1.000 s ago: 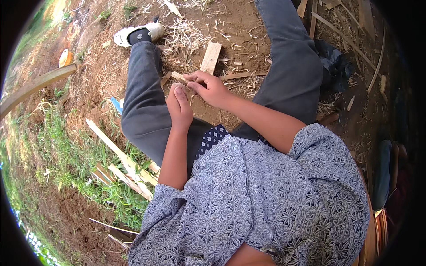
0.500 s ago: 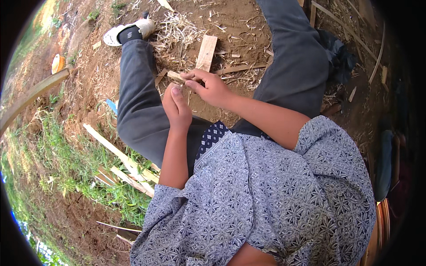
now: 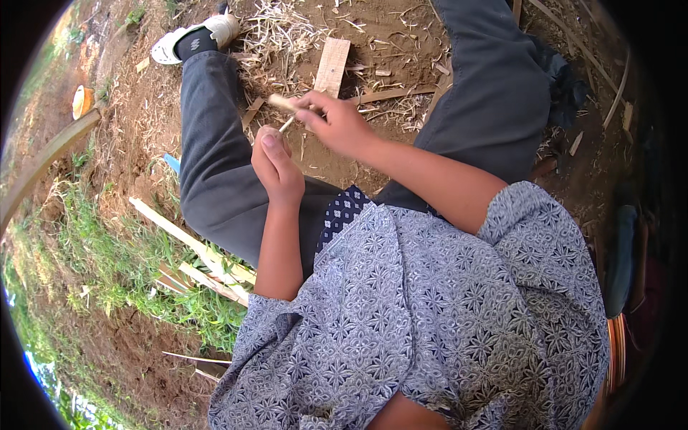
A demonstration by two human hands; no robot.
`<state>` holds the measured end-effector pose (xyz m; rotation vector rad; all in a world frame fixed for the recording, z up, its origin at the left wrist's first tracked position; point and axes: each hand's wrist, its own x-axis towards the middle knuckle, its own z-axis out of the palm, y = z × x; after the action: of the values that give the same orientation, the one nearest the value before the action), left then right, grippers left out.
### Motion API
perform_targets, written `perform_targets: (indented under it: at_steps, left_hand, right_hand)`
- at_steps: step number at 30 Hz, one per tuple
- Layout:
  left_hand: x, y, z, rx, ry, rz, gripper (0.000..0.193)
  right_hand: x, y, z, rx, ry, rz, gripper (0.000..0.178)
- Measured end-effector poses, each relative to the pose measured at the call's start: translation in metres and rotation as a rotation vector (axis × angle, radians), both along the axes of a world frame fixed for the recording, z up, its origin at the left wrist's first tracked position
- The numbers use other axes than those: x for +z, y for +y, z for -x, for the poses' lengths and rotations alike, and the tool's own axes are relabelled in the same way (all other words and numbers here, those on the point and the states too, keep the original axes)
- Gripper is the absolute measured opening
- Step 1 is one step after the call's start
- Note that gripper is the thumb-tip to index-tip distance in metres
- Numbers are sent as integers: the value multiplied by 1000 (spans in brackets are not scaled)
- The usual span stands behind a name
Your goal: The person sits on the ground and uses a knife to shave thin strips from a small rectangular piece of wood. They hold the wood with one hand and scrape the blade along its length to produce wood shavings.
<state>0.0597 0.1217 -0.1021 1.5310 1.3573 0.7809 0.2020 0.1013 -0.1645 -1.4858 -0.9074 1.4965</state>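
My left hand (image 3: 277, 168) is closed, thumb pressed on top, around a thin pale stick (image 3: 287, 124) whose end sticks out toward my right hand. Just above and to the right, my right hand (image 3: 335, 123) grips a short pale piece of wood (image 3: 282, 102), slightly blurred, pointing left past the fingers. The stick's far end comes up to this wood or very near it; whether they touch I cannot tell. Most of the stick is hidden inside my left fist. A flat wooden board (image 3: 333, 66) lies on the ground beyond my right hand.
Wood shavings (image 3: 283, 32) litter the brown soil between my spread legs. Long split strips (image 3: 190, 236) lie on grass at the left, and a curved pole (image 3: 50, 161) reaches in from the left edge. Dark plastic (image 3: 562, 82) sits beside my right leg, near more wood strips.
My hands have moved apart a little, and the thin stick now shows between them. The short piece of wood has risen slightly with my right hand. The whole view has shifted slightly.
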Motion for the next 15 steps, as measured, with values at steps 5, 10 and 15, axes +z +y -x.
perform_targets:
  at_steps: [5,10,15]
  left_hand:
    - [-2,2,-1,-48,65,-41,43]
    - [1,0,1,-37,69,5,44]
    - [-8,2,3,-68,33,-43,45]
  right_hand:
    - [-41,2,-19,-69,-114,257,25]
    - [-30,-1,-6,-28,101,56,26]
    - [-13,4,5,-72,57,-180,25]
